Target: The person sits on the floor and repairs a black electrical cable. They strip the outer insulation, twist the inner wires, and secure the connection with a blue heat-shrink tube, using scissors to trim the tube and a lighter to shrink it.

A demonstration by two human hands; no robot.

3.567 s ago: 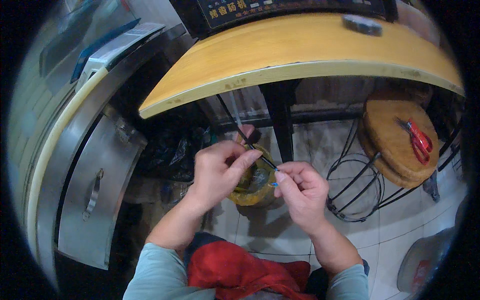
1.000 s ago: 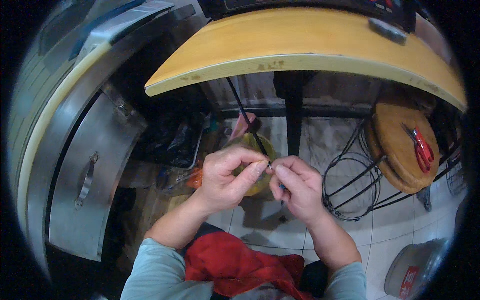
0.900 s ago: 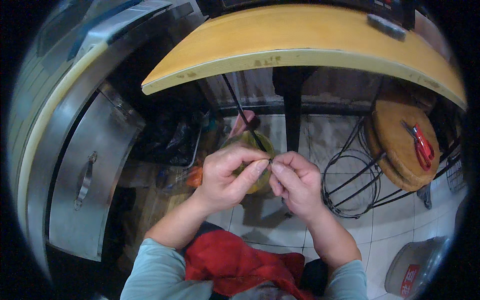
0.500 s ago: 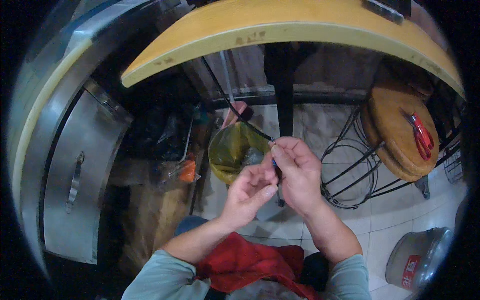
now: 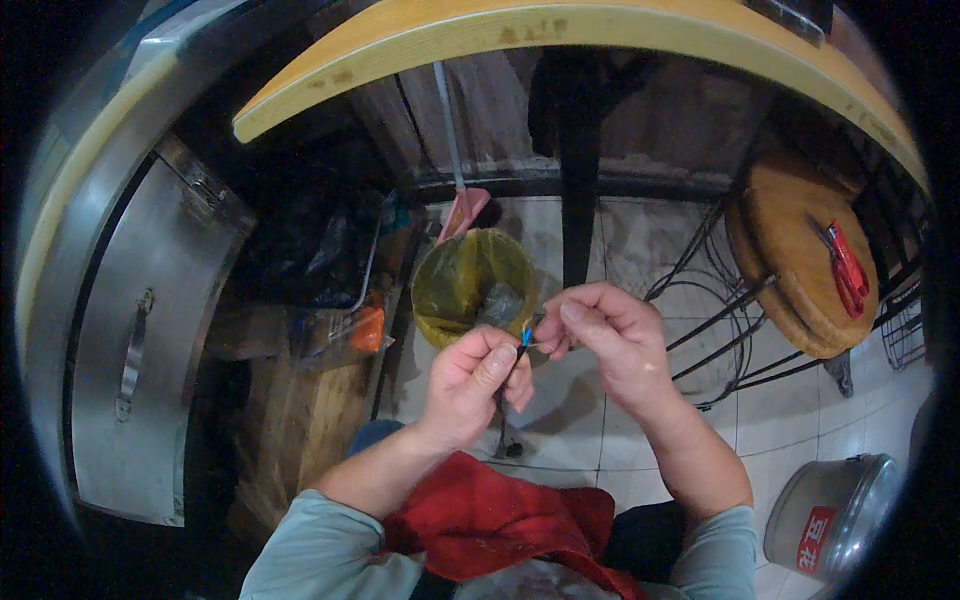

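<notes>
My left hand (image 5: 475, 385) grips a black cable (image 5: 518, 352) whose stripped end shows a blue wire (image 5: 525, 332) and a thin, pale strand, pointing upward. My right hand (image 5: 610, 345) is curled just right of that end, fingertips drawn together close to the strands; what they pinch is too small to make out. Behind my hands stands a round bin with a yellow liner (image 5: 470, 270), clear plastic inside. A red cloth (image 5: 470, 510) covers my lap.
A yellow-edged table (image 5: 560, 25) spans above. A pink dustpan (image 5: 465, 210) stands behind the bin. Right are a wooden-topped stool (image 5: 780, 230) bearing red scissors (image 5: 848, 268), wire rings (image 5: 705, 320) and a metal pot (image 5: 830, 515). A steel cabinet (image 5: 140, 370) lines the left.
The cable's end has passed from my right fingers into my left hand. My right hand has moved right. The view has shifted, raising the table edge in the frame.
</notes>
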